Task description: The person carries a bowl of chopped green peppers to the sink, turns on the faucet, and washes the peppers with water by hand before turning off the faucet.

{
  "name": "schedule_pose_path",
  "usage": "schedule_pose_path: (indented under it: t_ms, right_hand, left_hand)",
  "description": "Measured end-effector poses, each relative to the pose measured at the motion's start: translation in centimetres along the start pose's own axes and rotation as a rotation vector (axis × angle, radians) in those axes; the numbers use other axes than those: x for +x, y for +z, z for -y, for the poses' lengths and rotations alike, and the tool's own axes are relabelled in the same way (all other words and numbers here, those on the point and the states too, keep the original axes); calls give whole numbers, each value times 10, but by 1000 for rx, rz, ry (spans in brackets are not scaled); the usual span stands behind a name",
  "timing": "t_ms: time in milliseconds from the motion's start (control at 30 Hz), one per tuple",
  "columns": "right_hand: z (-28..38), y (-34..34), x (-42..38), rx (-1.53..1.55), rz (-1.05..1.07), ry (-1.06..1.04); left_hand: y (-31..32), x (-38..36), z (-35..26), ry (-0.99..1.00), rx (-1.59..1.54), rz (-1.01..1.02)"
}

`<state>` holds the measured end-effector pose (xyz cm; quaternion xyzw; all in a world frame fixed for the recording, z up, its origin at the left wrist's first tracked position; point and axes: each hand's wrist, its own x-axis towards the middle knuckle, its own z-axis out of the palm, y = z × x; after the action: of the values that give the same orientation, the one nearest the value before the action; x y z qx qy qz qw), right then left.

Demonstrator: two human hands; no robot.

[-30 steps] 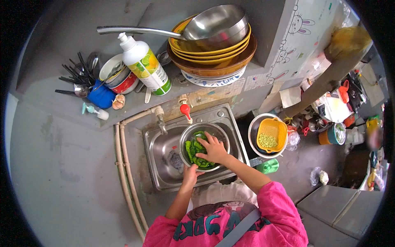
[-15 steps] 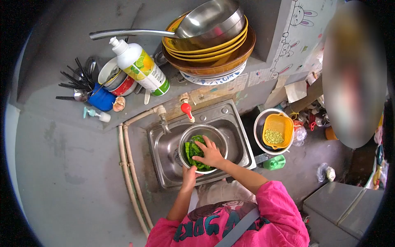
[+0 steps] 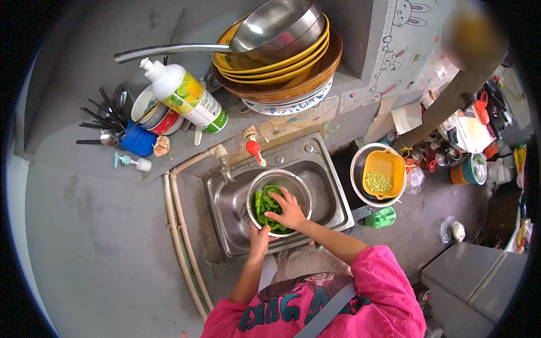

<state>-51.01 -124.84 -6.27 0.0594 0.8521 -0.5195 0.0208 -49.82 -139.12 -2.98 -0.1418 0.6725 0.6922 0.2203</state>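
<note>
A round metal bowl (image 3: 307, 194) rests over the stainless steel sink (image 3: 228, 197), with green peppers (image 3: 261, 204) inside it. My left hand (image 3: 260, 241) grips the bowl at its near left rim; part of its fingers is hidden beneath the edge. Over the bowl, my right hand (image 3: 291, 213) lies on the peppers with its fingers spread apart. Its fingertips touch the peppers, and the palm is at the bowl's right side. Above the sink are a red-handled tap (image 3: 254, 149) and a metal tap (image 3: 225, 169).
Right of the sink, a yellow basket (image 3: 384, 163) of pale beans sits in a basin (image 3: 358, 159), near a green jug (image 3: 381, 218). The ledge holds a detergent bottle (image 3: 183, 93), stacked bowls (image 3: 282, 90) with a ladle-like metal pan (image 3: 279, 28), a blue utensil holder (image 3: 138, 141) and garlic (image 3: 162, 146).
The view has shifted slightly, uncovering more clutter at the right. Both hands keep nearly the same places at the bowl, and the peppers have shifted a little under my right hand.
</note>
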Motion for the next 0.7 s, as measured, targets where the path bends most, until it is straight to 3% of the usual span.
schedule_pose_path:
  t_ms: [700]
  right_hand:
    - [-15,6,-7,255,-174,-43]
  left_hand:
    - [16,-2,-22,85,164,83]
